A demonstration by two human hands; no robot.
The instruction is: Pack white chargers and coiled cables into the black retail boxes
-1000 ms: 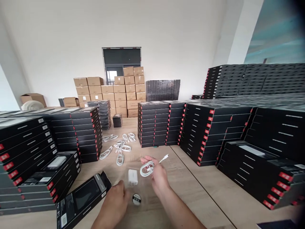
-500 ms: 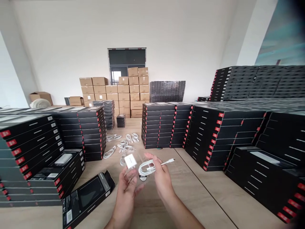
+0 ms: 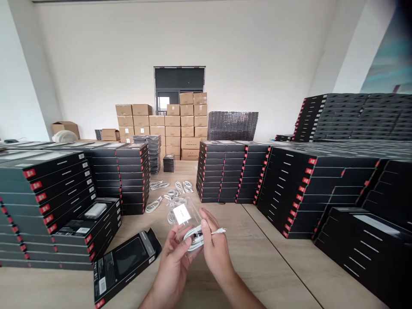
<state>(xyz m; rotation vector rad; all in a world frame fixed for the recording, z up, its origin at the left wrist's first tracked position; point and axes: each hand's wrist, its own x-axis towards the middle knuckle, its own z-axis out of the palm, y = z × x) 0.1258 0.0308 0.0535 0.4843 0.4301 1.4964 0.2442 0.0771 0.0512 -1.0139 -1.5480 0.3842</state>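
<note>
Left hand (image 3: 175, 262) fingers pinch a clear plastic tray (image 3: 188, 223) with a white charger block (image 3: 182, 213); right hand (image 3: 215, 249) fingers clamp the coiled white cable (image 3: 197, 236) against it, above the wooden counter (image 3: 257, 266).

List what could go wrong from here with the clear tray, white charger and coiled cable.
The coiled white cable has a loose plug end sticking out past the right hand; it may uncoil or snag. The clear plastic tray is tilted in the left hand, so the white square charger could slip out.
</note>
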